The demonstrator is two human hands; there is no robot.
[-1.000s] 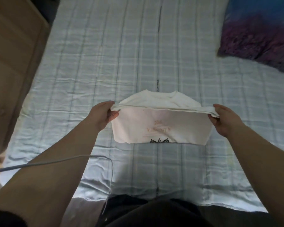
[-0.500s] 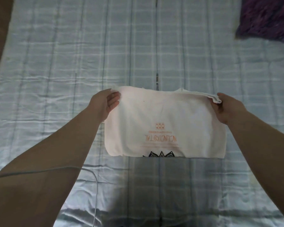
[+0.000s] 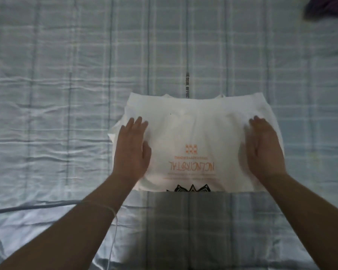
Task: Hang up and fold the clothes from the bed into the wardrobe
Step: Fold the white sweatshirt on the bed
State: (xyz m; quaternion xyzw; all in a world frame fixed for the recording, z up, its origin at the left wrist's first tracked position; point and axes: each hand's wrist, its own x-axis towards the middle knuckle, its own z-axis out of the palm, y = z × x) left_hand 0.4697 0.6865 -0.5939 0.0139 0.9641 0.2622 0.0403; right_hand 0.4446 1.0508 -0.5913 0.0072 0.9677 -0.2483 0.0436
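Head view looked straight down at the bed, and both hands were in play: the left hand and the right hand lay palm-down on the folded white T-shirt, one near each side edge, with the orange lettering in the open between them. Neither grip pinched anything. The fingers were straight and close together, pressed flat on the cloth, which looked like a smoothing press to push the air out and set the creases so the bundle would hold its shape when lifted. The shirt sat about mid-width on the blue checked bedsheet, its near fold line running square across in front of the person, where a black motif was cut off by the fold. The print read upside down from this angle. At the shirt's left edge a layer of cloth poked out past the top panel, so that side was not quite flush and might want a tuck. A thin white cable crossed the left forearm and could snag on a lift. A dark purple garment lay at the far right corner, well apart, apparently waiting its turn. No wardrobe was in view, so carrying the shirt off looked like the step ahead.
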